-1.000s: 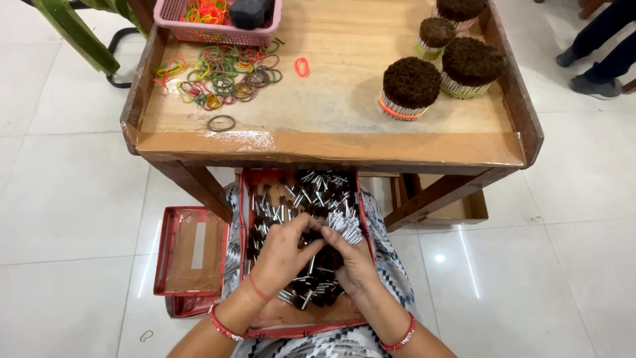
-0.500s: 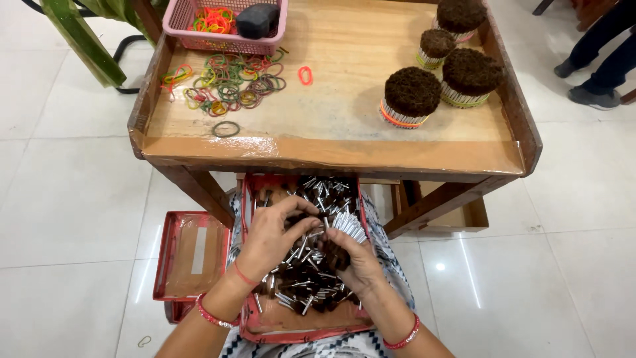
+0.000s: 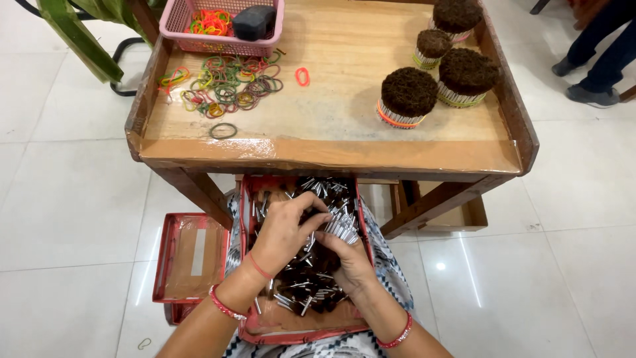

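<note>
You had both hands down in the red-rimmed cardboard tray (image 3: 246, 265) on your lap, gathering loose dark-tipped grey sticks (image 3: 301, 292). Your right hand (image 3: 349, 262) was closed round a small bunch of sticks (image 3: 342, 224) near the tray's far right corner, while your left hand (image 3: 286, 229) curled its fingers over them, evening the bunch. It looked ready for a band next. Beyond, on the wooden worktop (image 3: 331, 79), scattered coloured rubber bands (image 3: 222, 89) lay by the far left corner beside a pink plastic basket (image 3: 199, 36); banded round bundles (image 3: 407, 96) stood far right.
</note>
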